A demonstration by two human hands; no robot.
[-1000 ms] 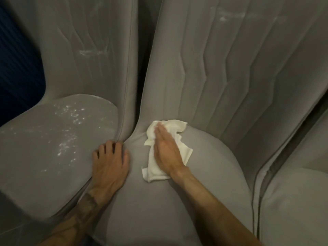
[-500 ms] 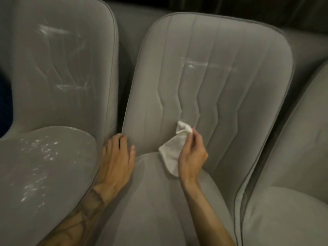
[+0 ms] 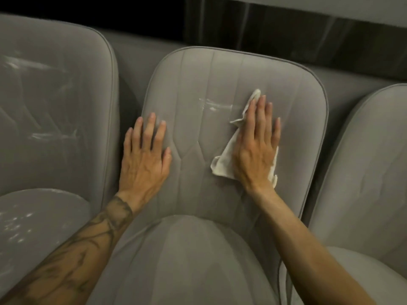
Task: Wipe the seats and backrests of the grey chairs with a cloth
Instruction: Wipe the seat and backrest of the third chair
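Nearest the viewer, middle chair (image 3: 187, 271): grey padded seat, with two bare forearms reaching over it, the left one tattooed.

Further up, on this chair's stitched backrest (image 3: 220, 71):
- Left hand (image 3: 143, 159): fingers straight and slightly spread, palm flat against the left part of the padding, holding nothing.
- Right hand (image 3: 257, 150): on the right part of the same backrest, fingers straight and close together, pressing a cloth (image 3: 224, 164) flat against the fabric.
- Cloth: white and crumpled, mostly under the palm. One corner sticks out beyond the fingertips, a wider fold shows on the thumb side, and a small edge shows by the wrist.
- The hands are well apart and do not touch.
- White smear (image 3: 213, 105): a streak on the backrest just left of the cloth's upper corner, higher than the left hand.

Left of the middle chair: second grey chair (image 3: 55, 95), with white streaks across its back and white flecks on its seat.

Right of the middle chair: third grey chair (image 3: 363, 172), only partly in view.

Behind the middle chair: a grey surface (image 3: 136, 51), then a dark strip (image 3: 132, 7).
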